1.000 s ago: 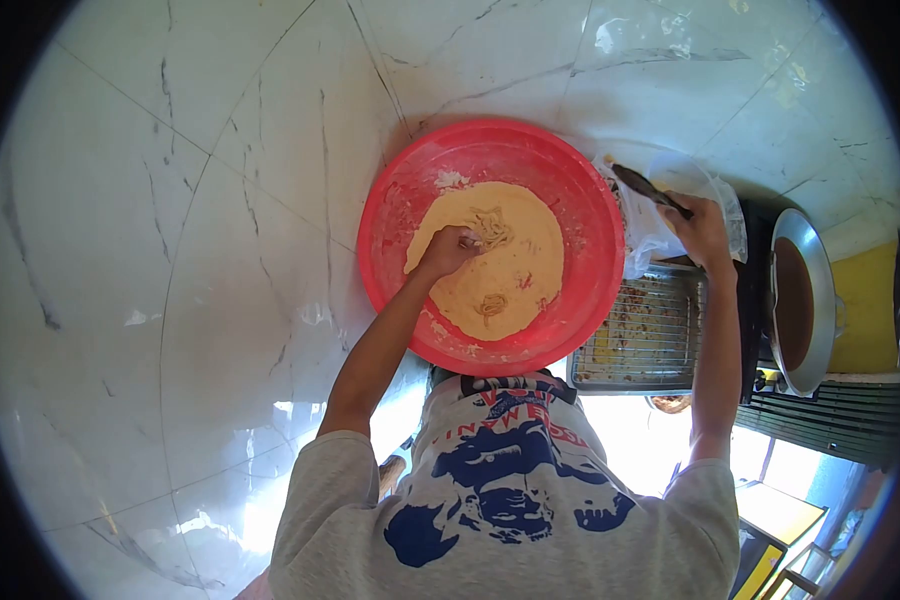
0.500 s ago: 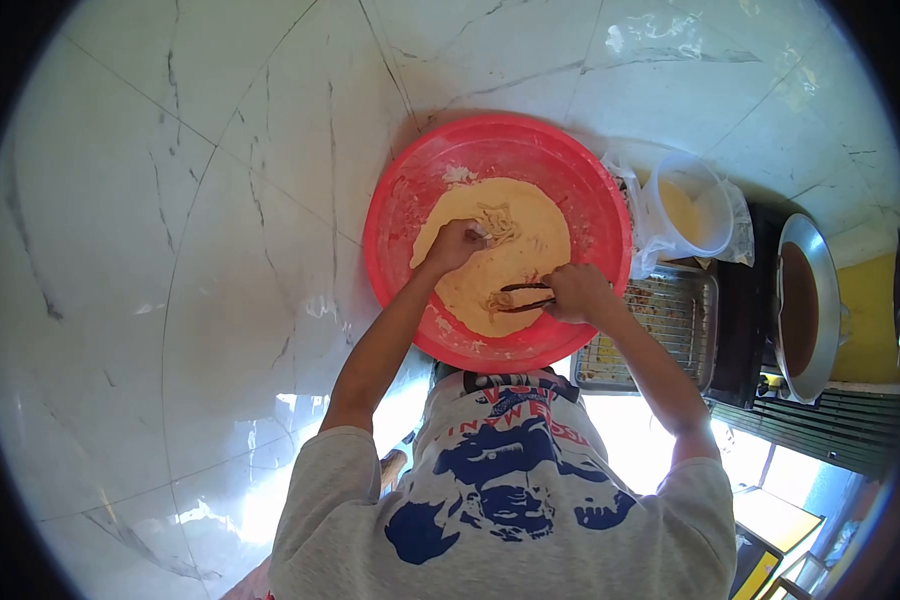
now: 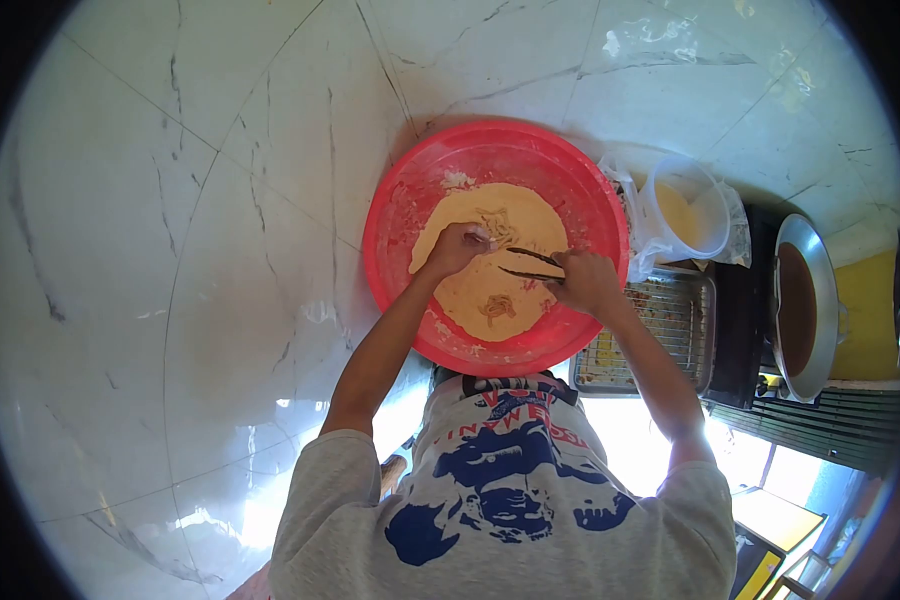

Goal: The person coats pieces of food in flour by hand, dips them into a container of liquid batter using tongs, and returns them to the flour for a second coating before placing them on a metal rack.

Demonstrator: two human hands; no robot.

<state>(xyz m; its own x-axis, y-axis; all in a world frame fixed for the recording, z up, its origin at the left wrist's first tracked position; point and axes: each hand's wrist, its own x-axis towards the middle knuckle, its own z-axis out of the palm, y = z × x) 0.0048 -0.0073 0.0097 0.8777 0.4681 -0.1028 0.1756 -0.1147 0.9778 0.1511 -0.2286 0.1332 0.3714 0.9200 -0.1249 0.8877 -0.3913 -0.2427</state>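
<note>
A wide red basin [image 3: 395, 200] holds a bed of pale yellow flour-like powder [image 3: 455, 275]. Two small heaps of coated strips lie on it: an upper heap [image 3: 498, 222] and a lower heap [image 3: 497, 308]. My left hand [image 3: 457, 248] is over the powder just below the upper heap, its fingers pinched together. What they hold, if anything, is too small to make out. In my right hand [image 3: 587, 280] is a pair of dark tongs [image 3: 532, 263], gripped near the basin's right side. Their tips point left toward my left fingers, parted, with nothing visible between them.
Right of the basin stands a clear plastic tub [image 3: 688, 205] with yellowish contents, plastic bags around it. Below it is a metal tray with a wire rack [image 3: 670, 320]. Farther right, a large pan [image 3: 800, 300] of brown liquid sits by a dark stove. White marble-look tiles surround the basin.
The tongs have moved up from the lower heap toward my left hand, and my right hand has shifted slightly up and right. The lower heap stays on the powder. My left hand has barely moved.
</note>
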